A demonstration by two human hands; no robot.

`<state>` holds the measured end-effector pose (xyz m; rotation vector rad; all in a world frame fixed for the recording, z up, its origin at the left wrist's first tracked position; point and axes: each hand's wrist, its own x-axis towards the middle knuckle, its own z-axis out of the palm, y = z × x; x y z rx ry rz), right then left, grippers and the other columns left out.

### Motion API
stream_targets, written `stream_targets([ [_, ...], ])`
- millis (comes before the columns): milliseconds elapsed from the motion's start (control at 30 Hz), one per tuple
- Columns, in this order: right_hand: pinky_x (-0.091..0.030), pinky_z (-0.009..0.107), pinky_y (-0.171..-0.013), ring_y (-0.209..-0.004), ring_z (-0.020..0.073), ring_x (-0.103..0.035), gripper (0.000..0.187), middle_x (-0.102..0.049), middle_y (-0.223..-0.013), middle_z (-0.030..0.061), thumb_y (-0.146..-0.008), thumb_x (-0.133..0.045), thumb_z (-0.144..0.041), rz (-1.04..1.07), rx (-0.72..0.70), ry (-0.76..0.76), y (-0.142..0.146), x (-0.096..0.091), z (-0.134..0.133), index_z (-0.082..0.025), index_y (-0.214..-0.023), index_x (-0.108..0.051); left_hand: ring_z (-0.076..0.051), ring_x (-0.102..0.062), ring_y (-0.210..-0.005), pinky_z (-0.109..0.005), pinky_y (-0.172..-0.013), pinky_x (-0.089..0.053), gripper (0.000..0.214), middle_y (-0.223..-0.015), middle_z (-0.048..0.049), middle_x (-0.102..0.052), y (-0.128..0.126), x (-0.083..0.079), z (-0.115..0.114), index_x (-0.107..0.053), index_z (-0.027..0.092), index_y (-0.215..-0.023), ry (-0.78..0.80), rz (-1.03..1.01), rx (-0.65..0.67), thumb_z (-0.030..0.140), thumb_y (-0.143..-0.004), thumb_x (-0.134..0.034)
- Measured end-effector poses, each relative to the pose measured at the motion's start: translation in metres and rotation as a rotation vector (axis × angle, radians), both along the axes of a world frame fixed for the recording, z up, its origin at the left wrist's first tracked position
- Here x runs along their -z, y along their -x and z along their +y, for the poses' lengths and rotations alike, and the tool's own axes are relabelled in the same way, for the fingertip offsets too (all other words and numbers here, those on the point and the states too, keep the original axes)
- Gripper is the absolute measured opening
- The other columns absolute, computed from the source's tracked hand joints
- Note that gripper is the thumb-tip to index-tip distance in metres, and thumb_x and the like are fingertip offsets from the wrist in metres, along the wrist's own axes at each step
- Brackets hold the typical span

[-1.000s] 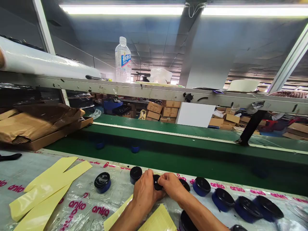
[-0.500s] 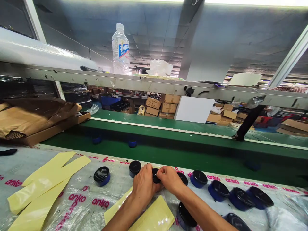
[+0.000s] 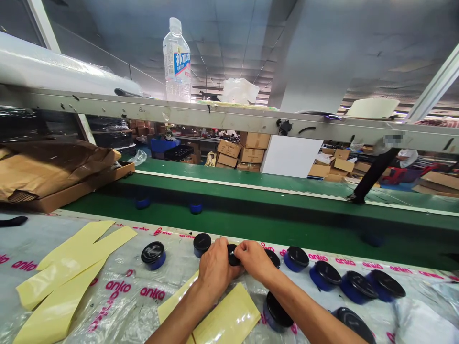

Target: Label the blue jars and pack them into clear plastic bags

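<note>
Lower centre of frame, I've got a squat, glossy black round container, smooth face upward, broadest across it; my left hand grasps it, my right hand curls against it, pinch unclear.

A panelled ceiling is stretching away into the room, and a broad grey column is rising right of centre. A scuffed metal shelf is running across the view, with a slanting pale post standing at the right. Beneath it, a green belt-like surface is lying beyond the desk, whose plastic covering is catching glints of light. Farther back, cardboard boxes are sitting stacked beside a white panel, and bright patches are glowing below the far ceiling.
</note>
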<state>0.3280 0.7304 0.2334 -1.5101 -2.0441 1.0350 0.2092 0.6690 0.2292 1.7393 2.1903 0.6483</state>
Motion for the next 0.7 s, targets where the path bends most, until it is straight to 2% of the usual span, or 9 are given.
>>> stream_targets([
  [167, -0.023, 0.026, -0.053, -0.054, 0.0117, -0.038, 0.02, -0.045, -0.053, -0.0037, -0.074, -0.052, -0.014, 0.075, -0.019, 0.043, -0.004, -0.004, 0.001, -0.02, -0.055, -0.049, -0.025, -0.063, -0.114, -0.03, -0.089, -0.045, 0.065, -0.121, -0.0067, -0.067, 0.009, 0.003, -0.004, -0.051, 0.021, -0.121, 0.002, -0.063, 0.057, 0.018, -0.062, -0.08],
  [333, -0.023, 0.026, -0.053, -0.054, 0.0114, -0.035, 0.016, -0.044, -0.054, -0.0048, -0.073, -0.051, -0.021, 0.137, -0.025, 0.067, -0.007, -0.011, -0.002, -0.019, -0.058, -0.052, -0.026, -0.065, -0.105, -0.031, -0.083, -0.046, 0.048, -0.109, -0.0049, -0.066, 0.009, 0.013, -0.003, -0.056, 0.021, -0.106, -0.043, -0.092, 0.021, 0.023, -0.066, -0.081],
  [500, -0.023, 0.027, -0.054, -0.057, 0.012, -0.036, 0.013, -0.044, -0.056, -0.0041, -0.069, -0.051, -0.023, 0.158, -0.049, 0.09, -0.006, -0.01, -0.004, -0.02, -0.056, -0.049, -0.027, -0.064, -0.103, -0.034, -0.085, -0.048, 0.049, -0.108, -0.0056, -0.064, 0.007, 0.022, -0.003, -0.055, 0.021, -0.105, -0.095, -0.116, 0.035, 0.022, -0.064, -0.083],
  [633, -0.023, 0.027, -0.055, -0.058, 0.0121, -0.034, 0.011, -0.044, -0.058, -0.0038, -0.068, -0.051, -0.028, 0.158, -0.062, 0.129, -0.007, -0.009, -0.001, -0.02, -0.061, -0.05, -0.026, -0.056, -0.123, -0.036, -0.103, -0.045, 0.069, -0.128, -0.0067, -0.06, 0.012, 0.014, -0.014, -0.049, 0.023, -0.128, -0.174, -0.164, 0.132, 0.013, -0.066, -0.08],
  [700, -0.022, 0.027, -0.055, -0.058, 0.0119, -0.032, 0.014, -0.042, -0.059, -0.004, -0.069, -0.052, -0.032, 0.15, -0.073, 0.153, -0.009, -0.01, 0.0, -0.02, -0.064, -0.051, -0.023, -0.054, -0.125, -0.035, -0.105, -0.044, 0.061, -0.132, -0.0054, -0.058, 0.018, 0.005, -0.024, -0.049, 0.026, -0.131, -0.253, -0.19, 0.176, 0.011, -0.076, -0.071],
])
